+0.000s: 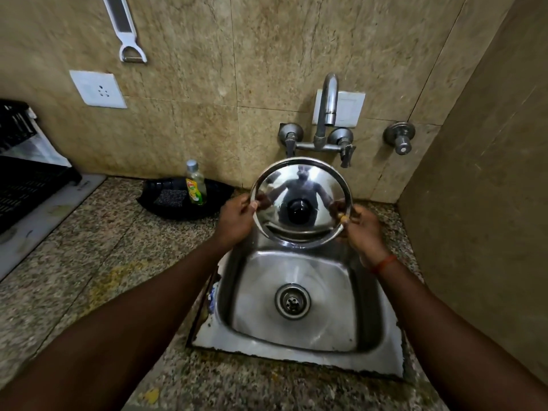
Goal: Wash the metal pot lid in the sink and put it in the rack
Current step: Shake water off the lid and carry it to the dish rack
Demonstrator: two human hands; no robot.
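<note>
A round shiny metal pot lid [308, 185] with a black knob at its middle is held upright above the back of the steel sink [323, 366], below the tap [327, 108]. My left hand [235, 221] pinches its left rim. My right hand [363, 229] pinches the right rim. No water runs from the tap. The black rack [20, 185] stands at the far left on the counter.
A dish soap bottle [196, 185] stands in a black tray [181, 203] with a scrub pad left of the sink. A peeler [126, 31] and a wall socket [98, 89] are on the tiled wall. A wall rises close on the right.
</note>
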